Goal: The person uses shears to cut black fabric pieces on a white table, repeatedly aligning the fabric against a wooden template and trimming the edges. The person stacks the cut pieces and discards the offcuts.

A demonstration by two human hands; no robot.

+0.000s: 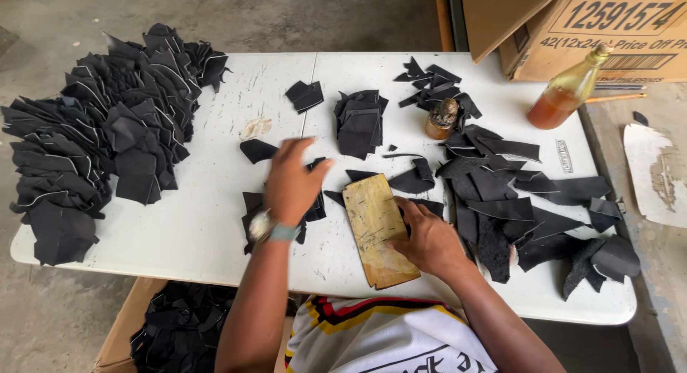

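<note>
**Sorting black cut pieces at the board**

Reaching over a small stack (283, 208) of black pieces, the left hand (292, 183) hovers blurred, fingers loosely spread; whether it holds anything I cannot tell. The right hand (428, 238) lies flat, open, on the right edge of the wooden board (376, 226), gripping nothing. Loose pieces (515, 208) lie just right. Judging by this, a piece is between pile and board; placing it calls for a steady board.

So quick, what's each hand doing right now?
Left hand: open, blurred, holding nothing, above the black pieces.
Right hand: resting on the wooden board; grip unclear.
</note>
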